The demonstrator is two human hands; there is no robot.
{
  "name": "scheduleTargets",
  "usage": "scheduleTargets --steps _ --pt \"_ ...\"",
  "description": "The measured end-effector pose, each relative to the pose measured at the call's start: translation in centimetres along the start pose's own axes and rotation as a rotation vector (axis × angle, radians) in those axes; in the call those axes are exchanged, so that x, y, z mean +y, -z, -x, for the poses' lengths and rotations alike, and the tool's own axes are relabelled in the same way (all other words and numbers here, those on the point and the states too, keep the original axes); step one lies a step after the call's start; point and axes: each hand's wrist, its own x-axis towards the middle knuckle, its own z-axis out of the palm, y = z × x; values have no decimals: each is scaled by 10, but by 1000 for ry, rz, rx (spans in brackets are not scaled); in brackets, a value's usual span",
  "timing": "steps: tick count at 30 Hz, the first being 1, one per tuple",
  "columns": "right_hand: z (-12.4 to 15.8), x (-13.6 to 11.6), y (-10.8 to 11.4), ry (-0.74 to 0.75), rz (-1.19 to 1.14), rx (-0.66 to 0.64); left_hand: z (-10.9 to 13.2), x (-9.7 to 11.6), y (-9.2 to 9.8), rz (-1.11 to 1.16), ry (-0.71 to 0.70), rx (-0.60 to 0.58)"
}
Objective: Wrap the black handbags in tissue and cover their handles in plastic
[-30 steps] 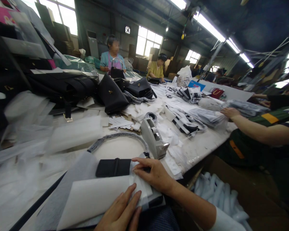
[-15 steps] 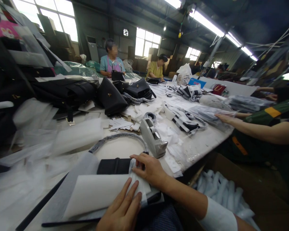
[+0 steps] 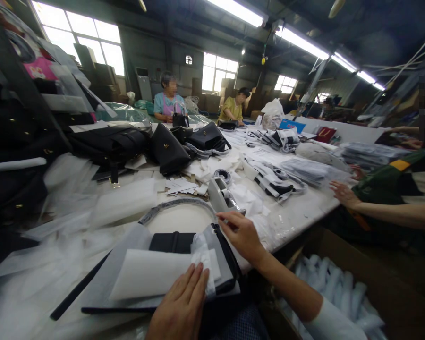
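A black handbag (image 3: 165, 242) lies on the table before me, partly covered by thin white sheeting and a white foam sheet (image 3: 152, 271). Its arched handle (image 3: 179, 204) is wrapped in clear film and points away from me. My left hand (image 3: 184, 297) rests flat, fingers stretched, on the foam sheet and a crinkled translucent strip (image 3: 202, 250) at the bag's right side. Above the bag's right corner, my right hand (image 3: 241, 236) has loosely bent fingers with nothing visible in them. Just beyond those fingers stands a grey tape dispenser (image 3: 221, 196).
Black bags (image 3: 170, 150) and loose white sheets (image 3: 123, 203) spread over the left side. Wrapped straps (image 3: 272, 177) lie farther right. A carton of white rolls (image 3: 335, 283) stands below the table edge. At right, a co-worker's hand (image 3: 345, 194) is near plastic-wrapped flat pieces (image 3: 304, 170).
My right hand has lifted off the translucent strip and moved up and right toward the dispenser. My left hand stays on the foam sheet. The co-worker's hand has left the wrapped pieces.
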Motion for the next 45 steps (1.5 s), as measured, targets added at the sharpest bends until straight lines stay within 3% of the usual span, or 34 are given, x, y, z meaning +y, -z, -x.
scheduleTargets --steps 3,6,12,19,23,28,35,45 --pt "-8 14 39 -118 51 187 1 -1 -1 26 29 22" --pt "-21 32 58 -262 42 150 0 -4 -1 13 -16 6" --pt "-39 50 44 -461 -102 25 -2 -8 -5 35 -31 53" --pt "-46 49 42 -697 -339 28 -1 -8 -12 47 -42 99" --pt "-50 41 45 -724 -453 55 0 -8 -12 34 -34 109" --pt "-50 24 45 -649 -600 160 -1 -9 -11 49 -24 135" --pt "-28 1 47 -630 -733 262 -4 -9 -13 -3 -39 141" --pt "-6 16 40 -755 -786 303 -5 -10 -9 -31 -55 147"
